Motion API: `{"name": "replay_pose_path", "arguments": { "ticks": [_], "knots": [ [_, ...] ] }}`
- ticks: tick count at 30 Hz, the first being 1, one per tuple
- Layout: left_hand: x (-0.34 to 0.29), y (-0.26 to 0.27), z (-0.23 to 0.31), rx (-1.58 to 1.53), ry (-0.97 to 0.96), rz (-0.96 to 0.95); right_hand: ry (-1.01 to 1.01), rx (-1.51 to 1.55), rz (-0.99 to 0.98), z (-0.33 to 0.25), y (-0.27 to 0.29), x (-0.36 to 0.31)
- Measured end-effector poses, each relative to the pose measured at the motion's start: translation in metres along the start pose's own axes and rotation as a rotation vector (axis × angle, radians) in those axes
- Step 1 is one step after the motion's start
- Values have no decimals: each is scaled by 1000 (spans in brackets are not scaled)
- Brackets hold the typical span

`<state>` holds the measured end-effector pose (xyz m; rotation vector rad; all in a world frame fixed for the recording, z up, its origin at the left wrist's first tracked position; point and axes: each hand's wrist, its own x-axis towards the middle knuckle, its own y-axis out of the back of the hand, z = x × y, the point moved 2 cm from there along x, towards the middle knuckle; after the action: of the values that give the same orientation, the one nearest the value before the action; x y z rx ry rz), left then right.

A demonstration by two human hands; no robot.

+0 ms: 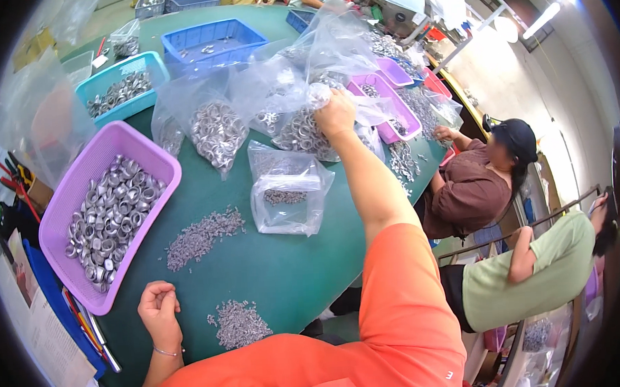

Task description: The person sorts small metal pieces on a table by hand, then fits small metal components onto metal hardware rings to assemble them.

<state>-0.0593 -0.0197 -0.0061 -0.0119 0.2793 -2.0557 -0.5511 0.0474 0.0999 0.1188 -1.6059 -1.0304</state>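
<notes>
My right hand reaches far across the green table and is closed around the gathered neck of a clear plastic bag full of silvery metal rings. Beside the purple basket, my left hand rests with its fingers curled in, and nothing shows in it. To the right of that hand lies a pile of small grey parts; a second, wider pile spreads farther up. A small clear bag with a few grey parts inside lies flat, nearer me than the gripped bag.
At the left, a purple basket holds many metal rings. Behind stand a turquoise basket, a blue basket and another bag of rings. On the right, a person in brown works at the table; another person in green stands behind.
</notes>
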Motion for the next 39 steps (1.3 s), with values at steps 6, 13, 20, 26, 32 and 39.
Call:
{"name": "replay_pose_path", "arguments": {
  "ticks": [6,13,20,26,32,39],
  "knots": [
    [2,10,-9,-20,18,57,-766,49,20,29,-1,6],
    [5,1,-7,36,-13,48,-1012,280,-38,26,-20,24],
    [4,2,-6,25,-21,45,-487,257,-336,-15,-21,9],
    [5,2,-5,-12,5,77,-444,42,-284,-30,9,-35],
    [5,6,-4,-57,13,63,-251,314,-141,4,-10,-50],
    [3,4,-6,-3,26,68,-689,363,-419,11,-13,-31]
  ]
}}
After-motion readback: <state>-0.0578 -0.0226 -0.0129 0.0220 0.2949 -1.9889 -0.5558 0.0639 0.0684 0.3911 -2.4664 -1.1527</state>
